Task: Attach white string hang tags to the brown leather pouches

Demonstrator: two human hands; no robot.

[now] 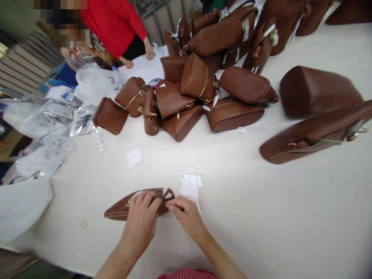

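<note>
Bag (116, 209) lies low in the frame, left of the middle, on the white table (250, 217). At the left edge are crinkly plastic wraps (46, 151). A person in red (113, 27) is at the upper left. The left hand (142, 219) is on top of the bag, fingers bent and close together; their tips are hard to see. The right hand (187, 217) is at the bag's right end, thumb and finger pinching something too small to tell. White tags (190, 186) lie just beside it. Two big brown bags (322, 91) sit at the right.
</note>
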